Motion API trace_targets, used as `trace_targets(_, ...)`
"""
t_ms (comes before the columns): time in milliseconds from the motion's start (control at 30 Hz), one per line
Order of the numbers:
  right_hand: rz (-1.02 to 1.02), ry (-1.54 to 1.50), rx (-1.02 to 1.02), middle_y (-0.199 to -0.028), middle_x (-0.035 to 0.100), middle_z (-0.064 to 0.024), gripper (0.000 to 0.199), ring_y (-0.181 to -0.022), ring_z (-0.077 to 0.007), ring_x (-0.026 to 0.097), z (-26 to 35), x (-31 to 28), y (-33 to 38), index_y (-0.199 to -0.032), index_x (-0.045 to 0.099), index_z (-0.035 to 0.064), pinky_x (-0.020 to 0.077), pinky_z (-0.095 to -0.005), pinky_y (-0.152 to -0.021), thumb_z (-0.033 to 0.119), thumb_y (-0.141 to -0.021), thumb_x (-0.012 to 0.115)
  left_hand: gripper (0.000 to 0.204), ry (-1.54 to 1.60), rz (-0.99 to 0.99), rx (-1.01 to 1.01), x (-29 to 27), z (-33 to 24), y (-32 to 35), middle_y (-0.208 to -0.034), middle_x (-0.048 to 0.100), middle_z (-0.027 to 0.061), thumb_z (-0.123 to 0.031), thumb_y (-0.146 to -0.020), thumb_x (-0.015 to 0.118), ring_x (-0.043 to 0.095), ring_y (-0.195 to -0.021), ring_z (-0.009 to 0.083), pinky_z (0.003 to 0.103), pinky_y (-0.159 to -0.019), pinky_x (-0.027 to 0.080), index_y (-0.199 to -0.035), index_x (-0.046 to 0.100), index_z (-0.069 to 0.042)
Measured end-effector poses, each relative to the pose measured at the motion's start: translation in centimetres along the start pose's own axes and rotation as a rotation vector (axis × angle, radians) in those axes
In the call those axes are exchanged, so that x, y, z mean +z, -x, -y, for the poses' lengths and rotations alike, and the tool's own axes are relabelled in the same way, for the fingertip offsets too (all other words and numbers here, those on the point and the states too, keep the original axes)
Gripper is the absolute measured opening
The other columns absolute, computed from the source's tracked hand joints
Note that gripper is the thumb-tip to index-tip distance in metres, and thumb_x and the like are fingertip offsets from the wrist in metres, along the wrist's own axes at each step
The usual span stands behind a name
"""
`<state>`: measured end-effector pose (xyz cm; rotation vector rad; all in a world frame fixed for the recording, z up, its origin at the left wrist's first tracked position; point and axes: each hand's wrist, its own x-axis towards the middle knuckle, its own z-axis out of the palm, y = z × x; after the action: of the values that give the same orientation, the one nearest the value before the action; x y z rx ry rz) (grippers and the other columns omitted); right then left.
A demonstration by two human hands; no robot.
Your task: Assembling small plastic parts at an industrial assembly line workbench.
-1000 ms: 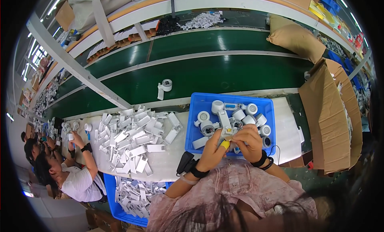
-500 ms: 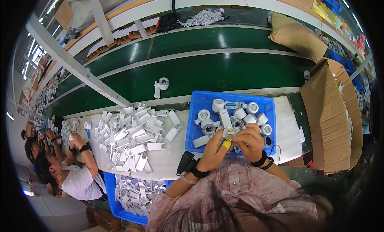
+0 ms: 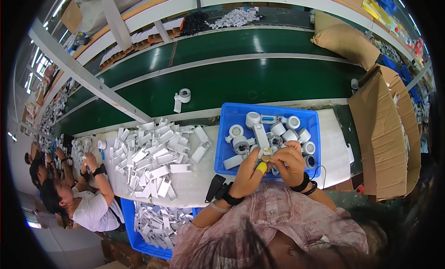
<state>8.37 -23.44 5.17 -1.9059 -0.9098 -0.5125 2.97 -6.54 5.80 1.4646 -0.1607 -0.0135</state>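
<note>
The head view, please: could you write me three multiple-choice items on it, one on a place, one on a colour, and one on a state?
1. Where does the blue bin of round white parts stand?
A. on the white table beside the green belt
B. on the floor
C. on the cardboard box

2. What colour is the tip on the left hand's finger?
A. red
B. yellow
C. black

3. What are the two hands doing?
A. resting flat on the table, apart
B. both on one small part, close together
C. lifting the bin

Answers:
1. A: the bin sits on the white table, just short of the green belt.
2. B: a yellow tip shows on that finger.
3. B: the left hand and right hand meet on a small part over the bin's near edge.
</note>
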Motion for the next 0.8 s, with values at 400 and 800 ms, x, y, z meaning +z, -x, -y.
trace_targets(400,0.008,-0.002,-0.017,-0.081,0.063,-0.002,0.016,-0.075,-0.0182,0.058,0.3,-0.1,-0.5,-0.085,0.067,0.0077,0.0378,-0.0407,-0.089,0.001,-0.072,0.072,0.036,-0.04,-0.057,0.0,0.3,1.1,0.3,-0.097,0.062,0.0127,-0.002,-0.088,0.045,0.061,-0.08,0.0185,0.028,-0.067,0.048,-0.123,0.048,0.002)
trace_targets(800,-0.014,-0.001,-0.005,-0.078,0.063,-0.0012,0.016,-0.074,-0.0168,0.058,0.3,0.5,-0.3,-0.084,0.068,0.0086,0.0377,-0.0389,-0.09,0.0,-0.071,0.072,0.029,-0.117,-0.108,0.031,0.3,1.6,0.3,-0.082,0.061,0.0108,-0.006,-0.09,0.047,0.06,-0.068,0.0189,0.03,-0.063,0.047,-0.117,0.052,0.001)
